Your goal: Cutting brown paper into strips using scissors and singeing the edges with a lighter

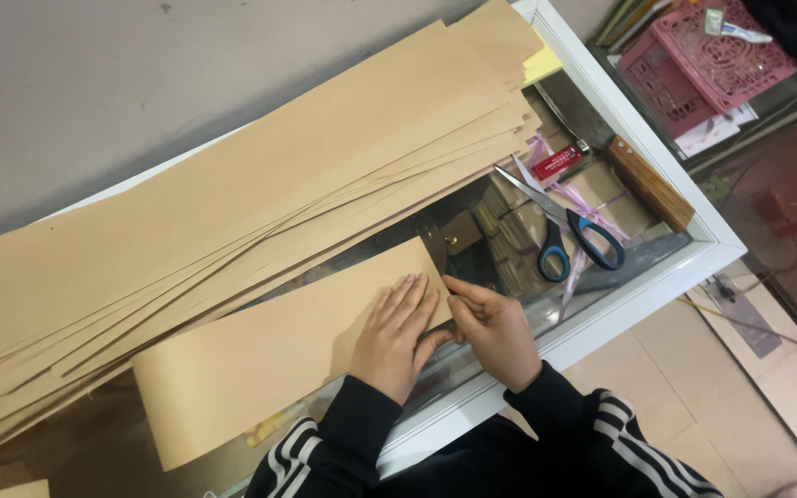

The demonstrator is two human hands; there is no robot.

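Observation:
A folded strip of brown kraft paper (269, 355) lies on a glass counter top (666, 244). My left hand (397, 334) lies flat on its right end, fingers together and pressing down. My right hand (491, 327) sits just right of it, fingertips pinching the strip's right edge. Both arms wear black sleeves with white stripes. Behind the strip, a large fan of long brown paper strips (232, 212) stretches from the left edge up to the top right.
Blue-handled scissors (569, 231) lie on the glass to the right. A wooden-handled knife (643, 180) and a small red box (557, 162) lie beyond them. A pink plastic basket (703, 60) sits at the top right. The white counter frame (620, 309) runs along my side.

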